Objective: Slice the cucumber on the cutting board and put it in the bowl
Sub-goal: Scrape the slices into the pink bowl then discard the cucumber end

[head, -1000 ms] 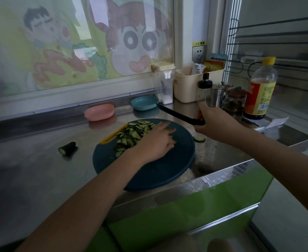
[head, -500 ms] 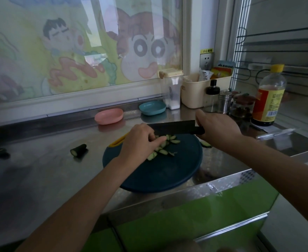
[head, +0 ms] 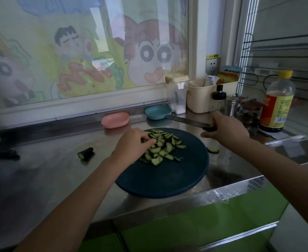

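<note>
The steel counter (head: 40,179) carries a round dark-blue cutting board (head: 167,180) set close to its front edge. The left hand (head: 133,144) rests over the far left part of the board with its fingers bent down into the cucumber slices (head: 165,149). The fingertips touch the pile, but whether any slice is actually pinched cannot be told. The right hand (head: 227,130) is closed round the handle of the knife (head: 186,120) and holds it behind the board, blade pointing left toward the blue bowl (head: 157,112). A pink bowl (head: 115,120) stands just behind the board, to the left of the blue one. No slices show in either bowl. The slices lie in one loose heap on the far half of the board. No uncut length of cucumber is visible there, so slicing appears complete. A cucumber end (head: 85,153) lies on the counter to the left of the board, and one stray slice (head: 213,150) lies just off the board's right edge. Remaining work, as judged: move the heap into a bowl and recover the stray slice.
</note>
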A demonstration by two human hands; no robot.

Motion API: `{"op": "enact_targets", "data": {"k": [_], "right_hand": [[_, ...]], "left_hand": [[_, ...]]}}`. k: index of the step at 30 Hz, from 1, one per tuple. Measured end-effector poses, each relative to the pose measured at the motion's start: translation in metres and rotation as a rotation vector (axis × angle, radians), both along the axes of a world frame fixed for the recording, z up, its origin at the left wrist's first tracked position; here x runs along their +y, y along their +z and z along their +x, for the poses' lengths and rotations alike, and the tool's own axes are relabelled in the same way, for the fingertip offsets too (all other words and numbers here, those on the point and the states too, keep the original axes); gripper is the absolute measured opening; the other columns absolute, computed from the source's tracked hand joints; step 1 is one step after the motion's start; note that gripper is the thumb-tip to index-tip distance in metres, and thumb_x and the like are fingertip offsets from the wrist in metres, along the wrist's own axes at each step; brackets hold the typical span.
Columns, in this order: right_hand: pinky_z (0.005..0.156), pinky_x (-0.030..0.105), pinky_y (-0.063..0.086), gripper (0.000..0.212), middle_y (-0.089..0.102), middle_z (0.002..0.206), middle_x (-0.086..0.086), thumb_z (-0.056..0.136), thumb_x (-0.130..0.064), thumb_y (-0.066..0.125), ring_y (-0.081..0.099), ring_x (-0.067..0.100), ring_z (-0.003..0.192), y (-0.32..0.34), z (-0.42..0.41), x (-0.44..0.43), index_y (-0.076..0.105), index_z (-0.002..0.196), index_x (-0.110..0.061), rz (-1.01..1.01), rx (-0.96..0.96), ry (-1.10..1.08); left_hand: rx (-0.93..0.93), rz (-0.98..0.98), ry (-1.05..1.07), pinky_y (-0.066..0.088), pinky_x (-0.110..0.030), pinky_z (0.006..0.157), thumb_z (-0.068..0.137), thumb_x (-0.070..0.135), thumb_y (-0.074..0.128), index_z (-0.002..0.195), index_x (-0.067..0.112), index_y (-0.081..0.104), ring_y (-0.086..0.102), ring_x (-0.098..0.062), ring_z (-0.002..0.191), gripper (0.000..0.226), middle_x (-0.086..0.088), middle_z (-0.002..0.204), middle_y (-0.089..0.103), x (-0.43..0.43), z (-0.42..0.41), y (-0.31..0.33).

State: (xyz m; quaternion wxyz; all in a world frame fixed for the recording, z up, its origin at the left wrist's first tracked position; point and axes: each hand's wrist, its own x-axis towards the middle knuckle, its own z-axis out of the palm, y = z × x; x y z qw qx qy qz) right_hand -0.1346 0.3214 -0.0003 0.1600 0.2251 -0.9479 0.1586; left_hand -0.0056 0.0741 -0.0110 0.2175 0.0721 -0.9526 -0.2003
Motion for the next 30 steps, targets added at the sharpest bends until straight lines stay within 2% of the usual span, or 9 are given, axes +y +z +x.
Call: {"op": "enact_targets", "data": {"k": [3,8,15,18,21,23,27,29,30], "right_hand": [[0.060,0.034,0.045,0.043,0.051,0.072,0.000,0.077,-0.046,0.071,0.052,0.020,0.071,-0.005,-0.010,-0.007,0.043,0.087,-0.015,-0.042,-0.063,-0.026],[0.058,0.033,0.043,0.039,0.051,0.073,0.000,0.077,-0.039,0.073,0.052,0.020,0.071,-0.013,-0.032,-0.022,0.044,0.084,-0.015,-0.087,-0.117,-0.035],[0.050,0.029,0.032,0.038,0.050,0.071,-0.002,0.078,-0.037,0.073,0.045,0.012,0.063,-0.026,-0.063,-0.038,0.039,0.078,-0.019,-0.135,-0.177,0.014],[0.054,0.030,0.040,0.034,0.052,0.073,-0.001,0.081,-0.037,0.069,0.049,0.015,0.065,-0.027,-0.078,-0.034,0.041,0.085,-0.018,-0.028,-0.152,-0.007],[0.061,0.033,0.047,0.033,0.056,0.077,0.001,0.083,-0.038,0.067,0.055,0.019,0.070,-0.026,-0.090,-0.028,0.043,0.092,-0.018,0.075,-0.148,-0.027],[0.063,0.034,0.049,0.033,0.056,0.076,0.000,0.083,-0.038,0.067,0.056,0.020,0.071,-0.028,-0.095,-0.025,0.042,0.094,-0.018,0.081,-0.166,-0.030],[0.062,0.035,0.045,0.035,0.053,0.079,0.002,0.086,-0.040,0.063,0.052,0.022,0.072,-0.038,-0.098,-0.019,0.038,0.094,-0.017,0.105,-0.138,-0.055],[0.061,0.033,0.042,0.032,0.054,0.080,0.003,0.088,-0.039,0.060,0.052,0.023,0.073,-0.042,-0.096,-0.018,0.037,0.094,-0.018,0.092,-0.115,-0.082],[0.061,0.033,0.042,0.030,0.056,0.082,0.006,0.089,-0.038,0.058,0.053,0.025,0.074,-0.044,-0.096,-0.019,0.037,0.094,-0.017,0.083,-0.103,-0.096]], "left_hand": [[-0.039,0.116,0.026,0.046,-0.029,0.089,0.088,0.030,0.064,0.105,0.017,0.070,0.060,-0.013,0.103,0.022,0.001,0.111,0.067,-0.020,-0.004,0.001],[-0.155,0.244,0.183,0.039,-0.027,0.091,0.087,0.024,0.067,0.126,0.008,0.057,0.054,-0.021,0.115,0.043,-0.008,0.127,0.058,-0.069,-0.026,0.001],[-0.207,0.346,0.385,0.040,-0.028,0.086,0.084,0.020,0.068,0.116,0.007,0.062,0.057,-0.026,0.111,0.035,-0.009,0.120,0.063,-0.128,-0.058,-0.020],[-0.241,0.262,0.322,0.040,-0.026,0.077,0.087,0.023,0.064,0.097,0.009,0.070,0.062,-0.026,0.098,0.019,-0.006,0.100,0.069,-0.134,-0.068,-0.027],[-0.299,0.225,0.288,0.041,-0.027,0.069,0.087,0.026,0.059,0.071,0.014,0.068,0.065,-0.026,0.083,0.022,-0.003,0.070,0.066,-0.138,-0.075,-0.031],[-0.306,0.206,0.284,0.040,-0.027,0.064,0.084,0.024,0.057,0.064,0.018,0.064,0.065,-0.024,0.079,0.023,0.002,0.063,0.061,-0.141,-0.079,-0.031],[-0.207,0.273,0.269,0.041,-0.026,0.064,0.087,0.014,0.056,0.084,0.014,0.060,0.060,-0.019,0.076,0.005,-0.002,0.076,0.064,-0.130,-0.083,-0.028],[-0.133,0.259,0.259,0.039,-0.025,0.063,0.090,0.015,0.056,0.100,0.009,0.063,0.057,-0.020,0.080,0.014,-0.004,0.086,0.063,-0.126,-0.087,-0.029],[-0.100,0.222,0.264,0.042,-0.028,0.070,0.090,0.017,0.057,0.113,0.007,0.062,0.057,-0.024,0.091,0.025,-0.008,0.099,0.063,-0.126,-0.090,-0.029]]}}
